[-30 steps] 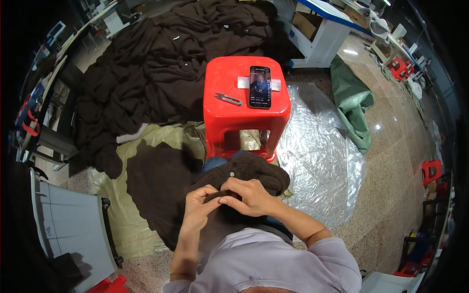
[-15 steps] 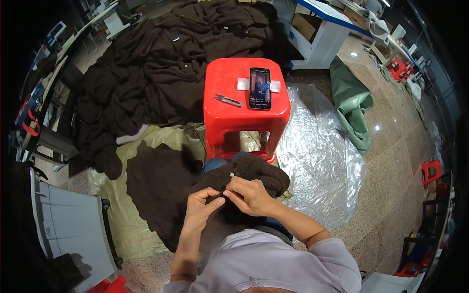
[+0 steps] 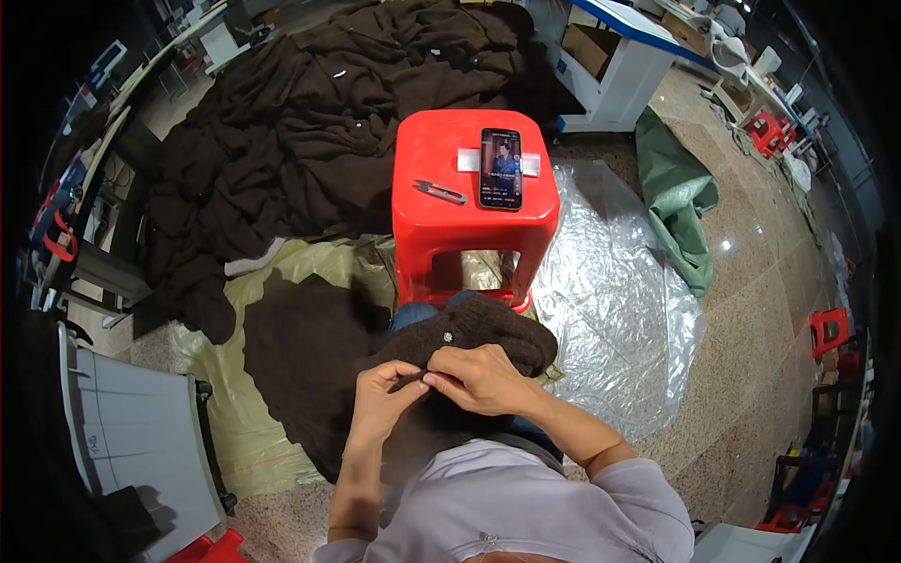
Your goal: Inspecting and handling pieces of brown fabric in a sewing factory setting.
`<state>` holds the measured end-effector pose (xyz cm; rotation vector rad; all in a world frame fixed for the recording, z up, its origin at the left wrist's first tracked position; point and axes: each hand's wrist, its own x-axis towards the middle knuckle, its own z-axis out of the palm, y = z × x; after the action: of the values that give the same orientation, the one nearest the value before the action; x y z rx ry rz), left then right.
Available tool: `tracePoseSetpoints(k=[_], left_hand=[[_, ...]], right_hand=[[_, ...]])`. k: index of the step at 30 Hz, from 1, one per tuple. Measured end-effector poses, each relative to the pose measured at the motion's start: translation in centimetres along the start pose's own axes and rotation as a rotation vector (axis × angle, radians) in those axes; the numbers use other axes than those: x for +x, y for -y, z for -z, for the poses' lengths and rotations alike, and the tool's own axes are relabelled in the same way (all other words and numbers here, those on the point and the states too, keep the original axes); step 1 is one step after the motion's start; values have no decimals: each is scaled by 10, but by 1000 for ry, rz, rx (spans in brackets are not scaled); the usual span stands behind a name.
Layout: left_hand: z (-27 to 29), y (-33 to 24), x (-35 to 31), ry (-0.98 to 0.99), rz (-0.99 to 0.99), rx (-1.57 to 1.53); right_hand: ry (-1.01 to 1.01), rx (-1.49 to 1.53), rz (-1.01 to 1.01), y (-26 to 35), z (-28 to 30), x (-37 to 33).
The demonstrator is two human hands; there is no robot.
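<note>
A dark brown knit garment point(image 3: 488, 328) lies bunched over my lap and spreads down to the left. On it, just beyond my fingers, sits a small sparkly round button point(image 3: 448, 337). My left hand point(image 3: 380, 399) pinches a fold of the garment between thumb and fingers. Fingertips of my right hand point(image 3: 481, 378) are pressed together close against the left thumb, at the same fold. Whatever the right fingers grip is too small to make out. Ahead of my knees, a red plastic stool point(image 3: 422, 202) carries thread snips point(image 3: 440, 192) and a phone point(image 3: 501, 169) with a lit screen.
A large heap of dark brown knit fabric point(image 3: 291, 122) covers the floor beyond the stool. Yellowish plastic sheeting point(image 3: 235, 422) and clear plastic sheeting point(image 3: 610, 310) lie around me. A grey bin point(image 3: 136, 432) stands at left, a green sheet point(image 3: 678, 206) at right, and a white-and-blue table point(image 3: 619, 84) behind.
My right hand has shifted slightly left, bringing its fingertips closer to the left hand's. The phone screen shows a different picture. The garment has barely moved.
</note>
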<state>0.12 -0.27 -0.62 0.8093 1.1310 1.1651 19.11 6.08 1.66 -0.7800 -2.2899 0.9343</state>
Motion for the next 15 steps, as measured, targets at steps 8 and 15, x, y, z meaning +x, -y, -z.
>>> tracePoseSetpoints(k=[8, 15], left_hand=[[6, 4, 1, 32, -37, 121], [4, 7, -1, 77, 107, -72]], right_hand=[[44, -1, 107, -4, 1, 3], [-118, 84, 106, -6, -11, -1]])
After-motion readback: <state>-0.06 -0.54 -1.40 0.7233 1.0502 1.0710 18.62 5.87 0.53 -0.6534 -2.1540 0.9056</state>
